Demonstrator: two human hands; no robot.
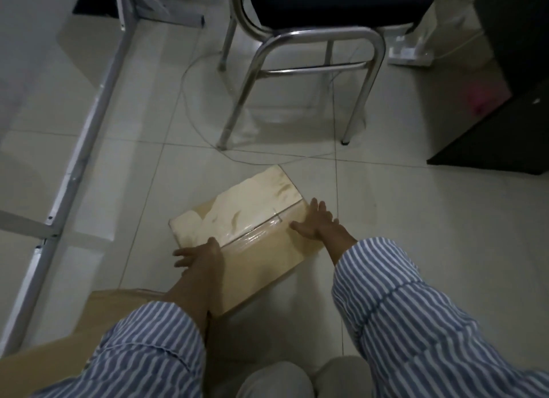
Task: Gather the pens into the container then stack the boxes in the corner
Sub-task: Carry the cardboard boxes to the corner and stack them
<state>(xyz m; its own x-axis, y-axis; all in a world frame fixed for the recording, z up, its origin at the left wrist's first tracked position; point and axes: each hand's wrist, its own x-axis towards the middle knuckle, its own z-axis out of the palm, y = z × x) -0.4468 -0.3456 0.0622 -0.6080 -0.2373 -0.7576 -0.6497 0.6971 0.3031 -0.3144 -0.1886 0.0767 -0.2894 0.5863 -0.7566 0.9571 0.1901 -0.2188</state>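
Box flat on the tiled floor, turned at an angle, just in front of the chair legs but not touching them. Top has a torn white label over its far half and a strip of clear tape across the middle.

Left hand at the box's near-left edge: fingers straight and spread, pointing left past the edge, thumb on the top. Right hand on the right edge: fingers straight, fanned wide, thumb out left on the cardboard. Neither hand curls round anything (whether any fingertips hook under the edge, can't tell). Both arms in striped sleeves.

Second box at lower left, mostly under the left sleeve, its corner just beside the first box; contact unclear.

Grey table frame runs along the left. Dark cabinet at right. Thin cable loops over the floor under the chair.
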